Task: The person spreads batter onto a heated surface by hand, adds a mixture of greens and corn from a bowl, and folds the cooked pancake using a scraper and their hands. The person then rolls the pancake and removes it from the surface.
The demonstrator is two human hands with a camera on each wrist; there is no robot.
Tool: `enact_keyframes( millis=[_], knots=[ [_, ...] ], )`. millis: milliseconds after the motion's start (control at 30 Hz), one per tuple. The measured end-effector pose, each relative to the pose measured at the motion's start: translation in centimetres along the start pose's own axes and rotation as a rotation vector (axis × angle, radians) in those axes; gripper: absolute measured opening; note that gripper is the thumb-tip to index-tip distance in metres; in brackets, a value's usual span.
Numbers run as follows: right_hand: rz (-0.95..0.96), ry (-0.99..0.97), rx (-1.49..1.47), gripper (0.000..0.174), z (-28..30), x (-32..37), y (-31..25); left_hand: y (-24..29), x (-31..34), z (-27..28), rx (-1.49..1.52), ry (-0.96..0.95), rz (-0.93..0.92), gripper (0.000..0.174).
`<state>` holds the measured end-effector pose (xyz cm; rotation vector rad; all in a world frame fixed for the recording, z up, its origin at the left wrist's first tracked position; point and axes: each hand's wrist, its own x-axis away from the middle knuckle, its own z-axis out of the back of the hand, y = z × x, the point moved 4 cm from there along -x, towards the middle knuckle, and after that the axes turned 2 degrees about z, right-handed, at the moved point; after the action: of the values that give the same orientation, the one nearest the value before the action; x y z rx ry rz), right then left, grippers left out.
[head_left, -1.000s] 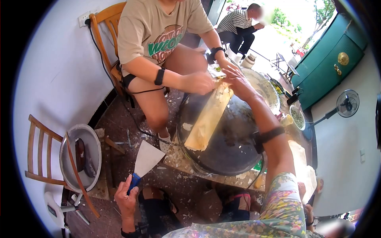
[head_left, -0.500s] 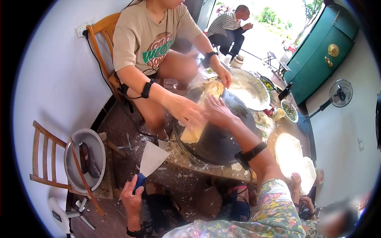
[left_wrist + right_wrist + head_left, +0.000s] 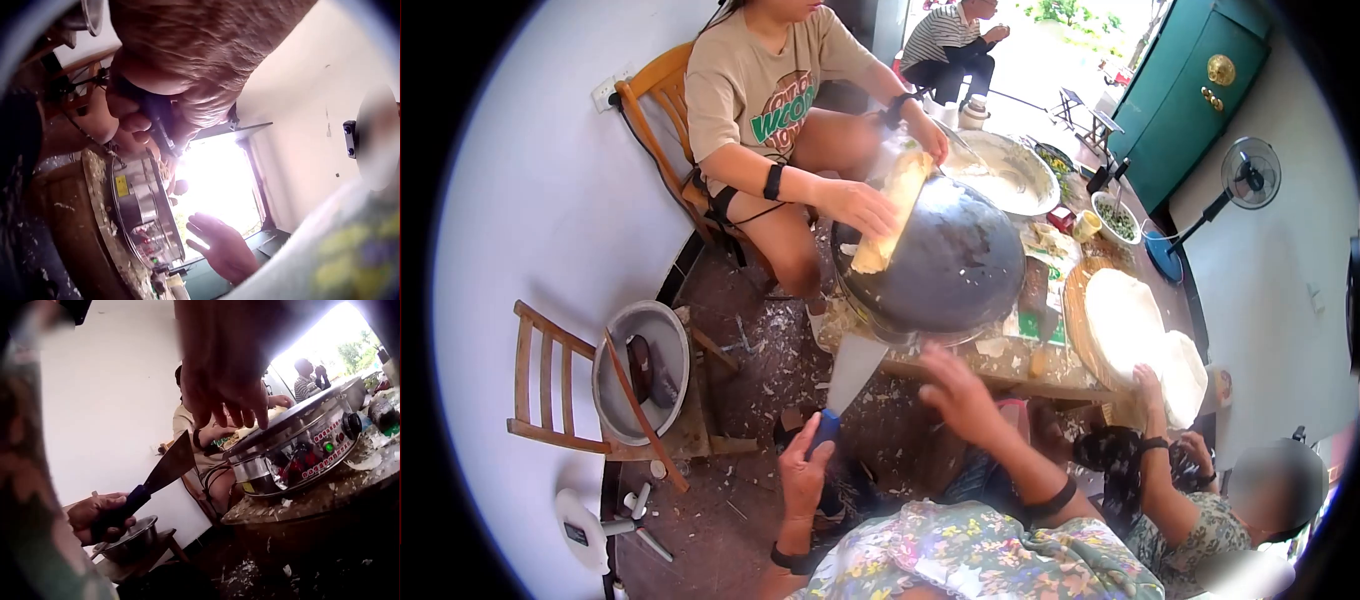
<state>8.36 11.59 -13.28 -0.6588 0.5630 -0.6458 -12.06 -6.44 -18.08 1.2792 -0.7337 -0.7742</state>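
Note:
My left hand (image 3: 803,468) grips the blue handle (image 3: 825,430) of a scraper, whose wide metal blade (image 3: 855,371) points up toward the griddle's near edge. In the right wrist view the left hand (image 3: 103,519) holds that scraper too, its blade (image 3: 174,461) raised. My right hand (image 3: 963,400), fingers extended and holding nothing, hovers in front of the round black griddle (image 3: 960,262). On the griddle's left side lies a folded yellow pancake (image 3: 896,215), touched at both ends by the hands of the person seated opposite.
Behind the griddle stands a wide bowl of batter (image 3: 1012,180). A round board (image 3: 1081,330) with pale dough sheets (image 3: 1122,322) lies right, near another person's hand. A bowl of chopped greens (image 3: 1116,218) and a fan (image 3: 1250,174) are farther right. A metal basin (image 3: 679,330) sits at left.
My right hand has drawn back from the pancake toward my body. The left hand, still gripping the scraper, has moved right. The seated person's hands now rest at the pancake.

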Motion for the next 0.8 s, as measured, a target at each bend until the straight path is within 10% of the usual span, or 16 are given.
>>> enact_keyframes(
  millis=[267, 600, 800],
  knots=[
    [-0.328, -0.105, -0.666, 0.036, -4.2, 7.1, -1.1, 3.1, 1.4, -10.3, -0.094, -0.259, -0.097, 0.057],
    [-0.523, 0.522, -1.096, 0.020, 2.5, 10.3, 3.5, 5.7, 2.7, -17.1, -0.375, -0.610, -0.406, 0.068],
    [-0.676, 0.813, -0.356, 0.026, 8.9, 15.8, 15.6, 1.9, 1.2, -11.5, -0.333, -0.364, -0.213, 0.049]
  ],
)
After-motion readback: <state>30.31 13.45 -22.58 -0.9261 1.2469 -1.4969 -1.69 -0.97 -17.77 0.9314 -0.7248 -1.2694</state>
